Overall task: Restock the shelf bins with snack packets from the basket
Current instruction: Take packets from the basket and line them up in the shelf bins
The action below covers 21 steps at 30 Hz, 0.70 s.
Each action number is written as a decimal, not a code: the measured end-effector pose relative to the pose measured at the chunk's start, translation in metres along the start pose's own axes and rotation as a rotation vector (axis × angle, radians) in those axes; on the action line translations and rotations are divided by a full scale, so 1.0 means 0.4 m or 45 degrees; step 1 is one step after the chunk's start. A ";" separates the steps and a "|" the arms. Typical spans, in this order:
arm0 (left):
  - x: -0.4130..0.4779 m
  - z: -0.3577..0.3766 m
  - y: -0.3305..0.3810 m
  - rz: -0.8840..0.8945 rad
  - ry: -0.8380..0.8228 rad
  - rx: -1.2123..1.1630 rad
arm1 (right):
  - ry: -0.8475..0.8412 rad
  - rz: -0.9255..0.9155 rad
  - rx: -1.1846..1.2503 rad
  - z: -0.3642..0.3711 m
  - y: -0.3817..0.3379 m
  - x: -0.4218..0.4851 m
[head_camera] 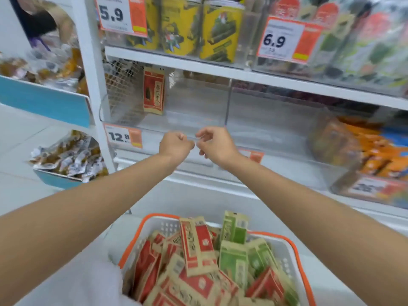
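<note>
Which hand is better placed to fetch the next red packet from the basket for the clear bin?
Probably left. The left hand and right hand sit level at the clear bin rim, but red packets fill the left side of the basket; green packets crowd the right.

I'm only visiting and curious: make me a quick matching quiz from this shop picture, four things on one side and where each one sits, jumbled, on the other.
Things:
1. lone red packet
2. yellow cans
3. basket
4. 12.8 price tag

Places:
A. on the upper shelf
B. on the front of the shelf, below the bin's left end
C. upright inside the clear bin
D. lowest in view, full of packets

Pairs: 1-C, 2-A, 3-D, 4-B
</note>
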<state>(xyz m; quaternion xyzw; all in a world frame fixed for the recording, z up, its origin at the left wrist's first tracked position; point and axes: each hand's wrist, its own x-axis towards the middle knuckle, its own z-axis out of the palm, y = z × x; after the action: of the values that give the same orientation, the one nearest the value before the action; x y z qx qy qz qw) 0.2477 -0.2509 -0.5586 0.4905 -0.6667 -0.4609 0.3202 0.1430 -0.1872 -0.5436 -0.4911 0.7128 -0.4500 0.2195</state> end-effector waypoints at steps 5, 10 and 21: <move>-0.139 0.064 -0.116 -0.276 -0.429 0.135 | -0.124 0.245 -0.027 -0.034 0.145 -0.212; -0.179 0.119 -0.241 -0.383 -0.735 0.389 | -0.336 0.403 -0.319 -0.040 0.367 -0.356; -0.248 0.240 -0.287 -0.287 -0.942 0.434 | -0.805 0.471 -0.902 -0.009 0.490 -0.347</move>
<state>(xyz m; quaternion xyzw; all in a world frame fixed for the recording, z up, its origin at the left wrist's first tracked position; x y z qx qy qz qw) 0.2355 -0.1386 -0.6984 0.4078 -0.7457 -0.5210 -0.0788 0.1001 -0.0391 -0.7278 -0.5132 0.7954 0.0361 0.3205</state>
